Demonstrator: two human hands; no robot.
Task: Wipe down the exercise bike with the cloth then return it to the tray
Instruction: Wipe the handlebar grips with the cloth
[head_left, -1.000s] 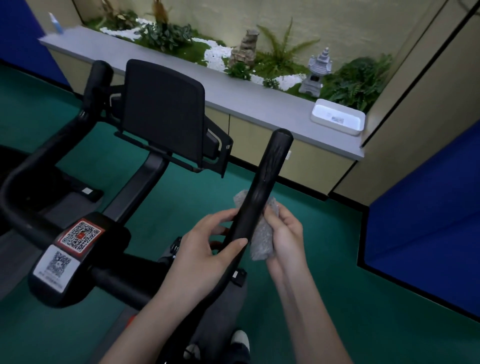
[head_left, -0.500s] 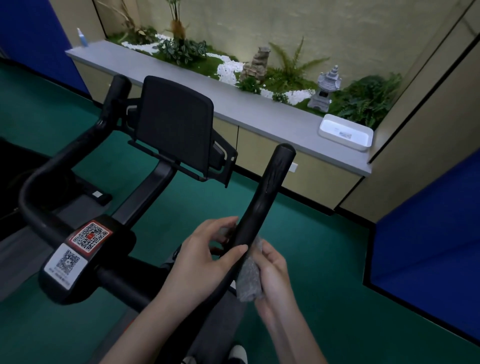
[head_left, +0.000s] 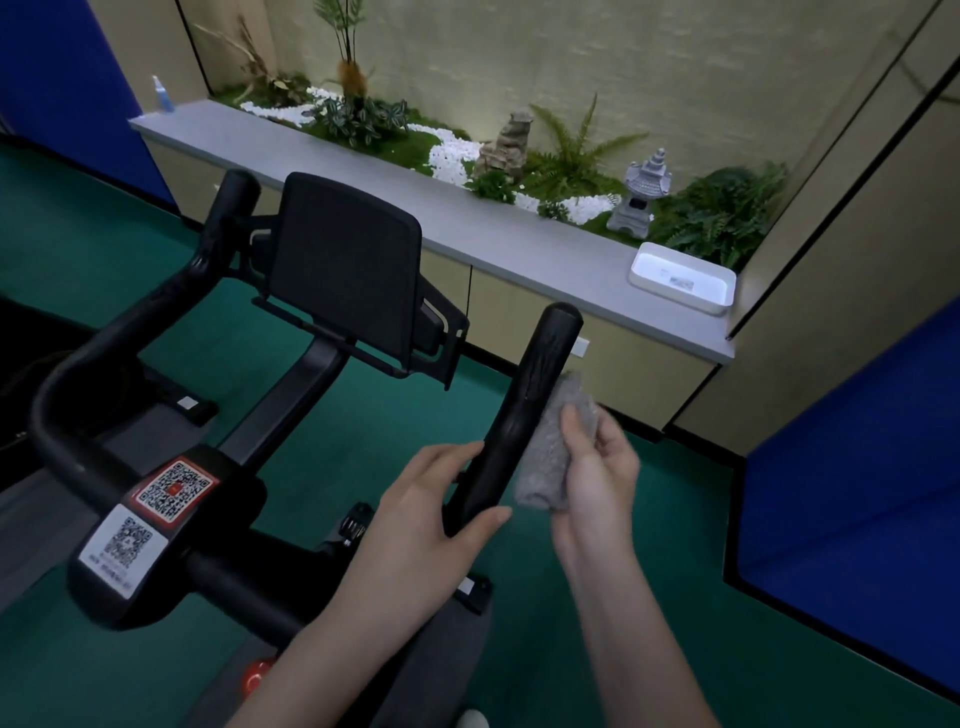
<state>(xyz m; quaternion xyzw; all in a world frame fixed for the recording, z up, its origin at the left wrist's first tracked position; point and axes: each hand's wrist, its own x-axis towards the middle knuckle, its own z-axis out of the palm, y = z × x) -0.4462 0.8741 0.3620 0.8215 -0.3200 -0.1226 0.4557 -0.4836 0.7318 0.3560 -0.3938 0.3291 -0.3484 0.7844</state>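
Note:
The black exercise bike (head_left: 343, 270) fills the left and centre, its right handlebar horn (head_left: 524, 410) rising toward the counter. My left hand (head_left: 421, 525) wraps the lower part of that horn. My right hand (head_left: 597, 467) holds a folded grey cloth (head_left: 550, 447) pressed against the horn's right side, about halfway up. The white tray (head_left: 680, 278) sits on the grey counter at the right end, empty apart from a small label.
A grey counter (head_left: 363, 182) runs behind the bike, backed by a planter with ferns, white pebbles and a stone lantern (head_left: 641, 195). A spray bottle (head_left: 162, 93) stands at its far left. Blue padded panels (head_left: 852, 478) flank both sides; green floor lies below.
My right hand has slid the cloth up the right horn, from its lower part to about mid-height. My left hand keeps its grip. The view has tilted up slightly.

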